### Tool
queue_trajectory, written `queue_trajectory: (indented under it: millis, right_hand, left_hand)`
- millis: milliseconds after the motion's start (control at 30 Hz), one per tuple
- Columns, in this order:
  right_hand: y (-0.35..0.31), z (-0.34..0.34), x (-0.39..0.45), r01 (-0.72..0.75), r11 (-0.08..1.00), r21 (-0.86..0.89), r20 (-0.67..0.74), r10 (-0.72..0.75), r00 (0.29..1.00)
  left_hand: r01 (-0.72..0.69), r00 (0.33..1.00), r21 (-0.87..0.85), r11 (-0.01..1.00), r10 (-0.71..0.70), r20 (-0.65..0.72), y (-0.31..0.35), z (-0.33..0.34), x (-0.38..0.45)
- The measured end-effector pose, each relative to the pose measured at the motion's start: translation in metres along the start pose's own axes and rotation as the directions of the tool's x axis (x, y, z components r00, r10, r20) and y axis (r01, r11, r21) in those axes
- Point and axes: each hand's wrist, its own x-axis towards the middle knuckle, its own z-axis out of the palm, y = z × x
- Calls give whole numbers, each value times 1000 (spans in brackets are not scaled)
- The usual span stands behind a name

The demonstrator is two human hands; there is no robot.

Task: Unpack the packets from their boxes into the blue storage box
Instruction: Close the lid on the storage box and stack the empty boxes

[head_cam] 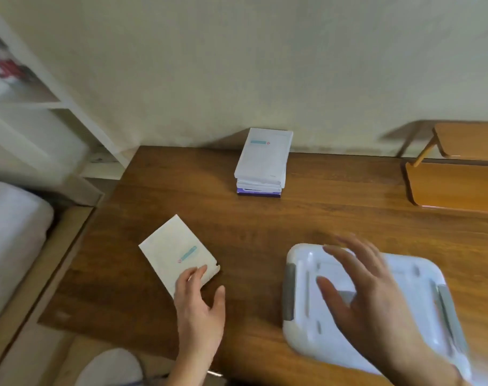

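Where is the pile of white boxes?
In the head view, the pile of white boxes sits at the far edge of the wooden table, against the wall, beyond both hands and the white lid.

Two bare hands and forearms in view, no sleeves, gloves, rings, watch or bands visible. Left hand (198,302) sharp enough to show short plain nails and a slim wrist; right hand (376,305) motion-blurred, nail detail unreadable. A pale rounded shape at the bottom edge may be clothing, can't tell.
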Motion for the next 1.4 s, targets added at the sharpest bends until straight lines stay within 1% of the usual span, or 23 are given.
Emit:
queue_trajectory:
  millis: [67, 100, 133, 167, 200, 233, 267, 333, 400, 500, 600, 667, 733, 800, 867, 933, 1000, 1067, 1133, 1200, 1267, 1333, 1400]
  right_hand:
    - [-41, 39, 28, 63, 988, 138, 188, -89, 978]
    - [-61, 62, 42, 27, 985, 172, 319, -82, 944]
    - [-76, 85, 56, -55, 983, 174, 463, -33, 886]
    - [-89, 110, 69, -165, 977, 134, 608, 51, 793]
    - [-99, 134, 82, -256, 964, 73, 705, 132, 697]
    - [-104, 156, 91, -317, 948, 20, 749, 196, 633]
    - [-107, 174, 96, -362, 932, -15, 757, 248, 605]
    - [-109, 202, 98, -438, 897, -60, 749, 331, 574]
    - [-108, 221, 92, -474, 878, -67, 750, 358, 557]
    - [-103, 233, 83, -519, 854, -29, 730, 373, 572]
    - [-105, 229, 83, -570, 821, 35, 710, 381, 593]
    - [-108, 212, 86, -578, 805, 133, 672, 355, 650]
    - [-108, 185, 87, -529, 792, 305, 627, 251, 738]
    - [-111, 162, 87, -412, 777, 476, 539, 112, 835]
    - [-115, 153, 86, -283, 790, 544, 417, 38, 908]
    - [-120, 156, 87, -207, 806, 555, 328, 17, 945]
    - [-125, 163, 94, -202, 821, 534, 289, 47, 956]
    - [-124, 170, 105, -252, 827, 502, 293, 112, 950]
    - [-122, 175, 118, -330, 786, 522, 331, 170, 928]
    - [-122, 179, 132, -388, 711, 586, 359, 201, 911]
    - [-125, 181, 146, -366, 691, 623, 339, 184, 923]
    - [-125, 181, 160, -305, 695, 652, 306, 126, 943]
    - [-124, 182, 171, -250, 711, 658, 295, 61, 953]
  left_hand:
    - [92, 995, 74, 993, -88, -54, -22, -9, 16]
    - [124, 990, 113, 986, -115, -77, -35, -14, 22]
    - [149, 986, 148, 978, -136, -96, -48, -19, 27]
    - [161, 984, 179, 970, -145, -100, -61, -24, 31]
    - [138, 989, 212, 968, -123, -82, -74, -28, 33]
    - [76, 997, 239, 968, -68, -39, -85, -31, 36]
    - [-11, 1000, 254, 967, 6, 21, -97, -33, 39]
    - [-194, 976, 243, 950, 162, 145, -117, -35, 46]
    - [-303, 940, 212, 929, 255, 226, -131, -37, 54]
    - [-419, 891, 147, 896, 375, 255, -147, -37, 64]
    - [-513, 852, 80, 855, 495, 171, -148, -43, 75]
    - [-559, 828, 38, 829, 554, 93, -142, -52, 83]
    - [-534, 845, -66, 843, 534, -5, -131, -67, 89]
    - [-471, 881, -241, 849, 467, -79, -115, -80, 96]
    - [-393, 914, -391, 833, 402, -62, -99, -86, 104]
    - [-317, 936, -465, 827, 351, -15, -86, -89, 114]
    - [-276, 945, -499, 821, 326, 12, -77, -91, 127]
    - [-256, 945, -525, 812, 325, 42, -71, -94, 141]
    - [-264, 939, -524, 810, 340, 53, -66, -96, 157]
    - [-300, 928, -492, 818, 370, 50, -60, -96, 176]
    - [-366, 903, -448, 816, 427, 39, -54, -95, 193]
    - [-430, 873, -401, 809, 485, 41, -49, -95, 209]
    - [-464, 857, -373, 804, 513, 41, -45, -94, 223]
